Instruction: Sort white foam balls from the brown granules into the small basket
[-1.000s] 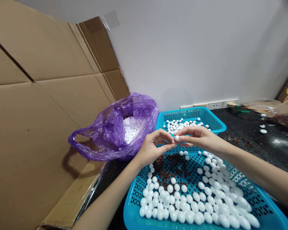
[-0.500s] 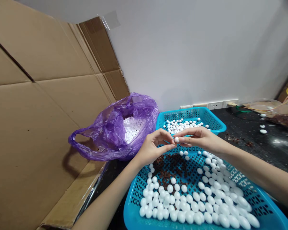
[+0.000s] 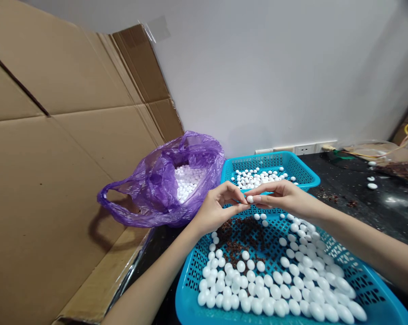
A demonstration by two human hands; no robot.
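A small white egg-shaped ball [image 3: 250, 199] sits between the thumb and fingers of my right hand [image 3: 280, 196]. Close against it from the left come the pinched fingertips of my left hand [image 3: 224, 205]; whether anything tiny is between them is hidden. Both hands are over the far edge of the near blue plastic basket [image 3: 380, 282]. Many similar white balls [image 3: 268, 307] fill its front and right side. Dark reddish-brown crumbs [image 3: 236, 248] lie in its back left part.
Behind stands a second blue basket [image 3: 308, 178] with more white balls. A purple plastic bag [image 3: 152, 198] of white balls leans by a cardboard sheet [image 3: 71, 180] at left. On the black tabletop [image 3: 346, 176] are loose balls, brown bits and a cable at the wall socket [image 3: 304, 149].
Hardly anything differs. The white ball between my fingertips has shifted very slightly, and both hands keep their place over the basket.
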